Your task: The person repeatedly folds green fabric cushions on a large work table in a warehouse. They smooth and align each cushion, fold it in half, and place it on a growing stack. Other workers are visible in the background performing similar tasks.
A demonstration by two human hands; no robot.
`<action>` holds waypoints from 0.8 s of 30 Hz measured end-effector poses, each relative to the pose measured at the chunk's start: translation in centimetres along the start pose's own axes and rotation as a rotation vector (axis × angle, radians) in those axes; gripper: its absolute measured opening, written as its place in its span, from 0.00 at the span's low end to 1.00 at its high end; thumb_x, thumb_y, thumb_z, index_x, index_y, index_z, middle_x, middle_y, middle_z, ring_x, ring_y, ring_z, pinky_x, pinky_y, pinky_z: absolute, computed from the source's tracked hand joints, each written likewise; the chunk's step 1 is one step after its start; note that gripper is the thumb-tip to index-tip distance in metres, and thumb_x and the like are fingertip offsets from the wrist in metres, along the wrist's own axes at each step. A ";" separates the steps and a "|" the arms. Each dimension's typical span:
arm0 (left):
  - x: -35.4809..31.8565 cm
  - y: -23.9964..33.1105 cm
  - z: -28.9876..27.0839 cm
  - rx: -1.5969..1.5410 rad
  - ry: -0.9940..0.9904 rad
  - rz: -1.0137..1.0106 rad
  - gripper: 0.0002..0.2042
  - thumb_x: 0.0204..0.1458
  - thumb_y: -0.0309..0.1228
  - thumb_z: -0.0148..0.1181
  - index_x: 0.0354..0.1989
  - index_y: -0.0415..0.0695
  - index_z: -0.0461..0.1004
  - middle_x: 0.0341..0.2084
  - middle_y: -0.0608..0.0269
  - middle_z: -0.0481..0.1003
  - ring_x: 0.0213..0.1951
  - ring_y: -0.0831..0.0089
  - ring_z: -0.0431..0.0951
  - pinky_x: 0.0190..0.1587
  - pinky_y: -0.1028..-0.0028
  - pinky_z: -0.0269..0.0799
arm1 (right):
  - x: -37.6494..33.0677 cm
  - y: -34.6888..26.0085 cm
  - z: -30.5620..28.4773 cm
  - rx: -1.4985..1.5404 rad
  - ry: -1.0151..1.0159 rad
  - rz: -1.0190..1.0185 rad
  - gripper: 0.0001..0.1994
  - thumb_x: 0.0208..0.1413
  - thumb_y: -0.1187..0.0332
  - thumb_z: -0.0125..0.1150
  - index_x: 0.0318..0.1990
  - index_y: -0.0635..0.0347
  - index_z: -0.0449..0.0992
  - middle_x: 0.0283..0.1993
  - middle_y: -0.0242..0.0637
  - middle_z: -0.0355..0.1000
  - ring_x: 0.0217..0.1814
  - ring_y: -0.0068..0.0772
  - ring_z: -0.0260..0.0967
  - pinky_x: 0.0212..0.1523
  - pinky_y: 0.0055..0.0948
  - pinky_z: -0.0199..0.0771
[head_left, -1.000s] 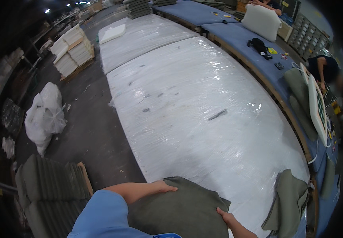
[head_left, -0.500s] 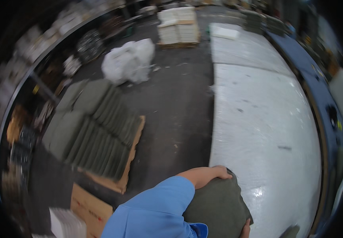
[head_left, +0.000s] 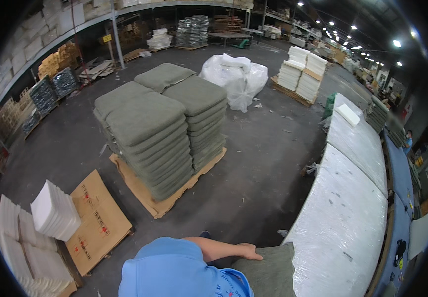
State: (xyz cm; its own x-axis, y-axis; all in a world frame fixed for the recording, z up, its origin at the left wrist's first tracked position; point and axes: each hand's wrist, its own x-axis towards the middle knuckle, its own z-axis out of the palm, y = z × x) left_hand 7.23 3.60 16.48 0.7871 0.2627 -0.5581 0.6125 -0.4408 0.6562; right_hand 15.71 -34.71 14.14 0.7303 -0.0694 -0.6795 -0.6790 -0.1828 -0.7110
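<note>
My left hand (head_left: 250,251) grips the far left edge of a flat grey-green cushion (head_left: 271,277), its fingers closed on the fabric. The cushion is in front of my body, beside the left edge of a long table covered in clear plastic (head_left: 337,213). The lower edge of the picture cuts off its near part. My right hand is out of view. On the floor ahead to the left, tall stacks of matching grey-green cushions (head_left: 147,116) stand side by side on a cardboard sheet (head_left: 162,210).
A cardboard-topped pallet (head_left: 100,220) holds white foam pads (head_left: 55,210) at the near left. Beyond the cushion stacks are a plastic-wrapped white bundle (head_left: 236,81) and a pallet of white pads (head_left: 300,74). A blue-topped bench (head_left: 397,173) runs along the table's right side.
My view has swung left and up, showing more of the warehouse. The cushion now sits lower in the picture, still in my left hand. My right hand has left the view.
</note>
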 end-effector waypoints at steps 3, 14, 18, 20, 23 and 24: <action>-0.6 -0.5 -1.8 -0.008 0.028 0.008 0.41 0.51 0.69 0.58 0.41 0.32 0.84 0.40 0.40 0.83 0.46 0.48 0.84 0.51 0.51 0.76 | -2.4 1.2 0.4 0.099 -0.028 -0.029 0.34 0.66 0.46 0.63 0.62 0.73 0.73 0.57 0.49 0.78 0.58 0.47 0.76 0.58 0.44 0.76; -1.6 -14.1 -16.8 -0.259 0.261 0.011 0.30 0.62 0.50 0.61 0.58 0.32 0.75 0.54 0.42 0.79 0.56 0.54 0.78 0.61 0.60 0.72 | -6.4 -5.6 16.3 -0.121 0.048 -0.052 0.46 0.49 0.39 0.74 0.55 0.83 0.75 0.50 0.57 0.80 0.51 0.46 0.80 0.51 0.40 0.80; -0.1 -19.1 -24.6 -0.434 0.217 -0.030 0.32 0.62 0.46 0.63 0.67 0.34 0.67 0.61 0.39 0.73 0.58 0.54 0.77 0.65 0.60 0.69 | -7.8 -5.7 25.4 -0.070 0.018 -0.093 0.47 0.48 0.37 0.74 0.56 0.82 0.75 0.53 0.57 0.79 0.52 0.47 0.80 0.53 0.41 0.78; 1.0 -19.3 -27.1 -0.224 0.292 -0.061 0.35 0.55 0.54 0.68 0.55 0.30 0.74 0.48 0.41 0.80 0.52 0.52 0.81 0.55 0.61 0.74 | -7.6 -5.5 27.3 -0.062 0.039 -0.078 0.47 0.49 0.37 0.74 0.57 0.81 0.75 0.53 0.57 0.79 0.53 0.47 0.80 0.55 0.42 0.77; 2.3 -19.9 -30.4 -0.286 0.281 -0.009 0.33 0.56 0.52 0.68 0.55 0.31 0.74 0.47 0.42 0.80 0.51 0.54 0.81 0.55 0.62 0.75 | -7.0 -6.3 30.5 -0.082 0.062 -0.049 0.46 0.49 0.37 0.73 0.57 0.80 0.76 0.53 0.56 0.79 0.54 0.47 0.79 0.57 0.42 0.76; 2.7 -20.9 -32.0 -0.280 0.313 0.001 0.33 0.56 0.52 0.68 0.55 0.31 0.74 0.48 0.42 0.80 0.51 0.53 0.81 0.55 0.61 0.75 | -6.5 -7.6 32.6 -0.098 0.046 -0.052 0.46 0.49 0.37 0.73 0.57 0.80 0.76 0.53 0.56 0.79 0.55 0.47 0.79 0.58 0.42 0.75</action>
State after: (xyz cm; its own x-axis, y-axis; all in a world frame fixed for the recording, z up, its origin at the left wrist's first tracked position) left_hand -1.09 40.95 17.54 0.7457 0.5294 -0.4045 0.5740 -0.2024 0.7934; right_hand 13.72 -0.92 18.06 0.7683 -0.1018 -0.6319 -0.6315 -0.2821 -0.7223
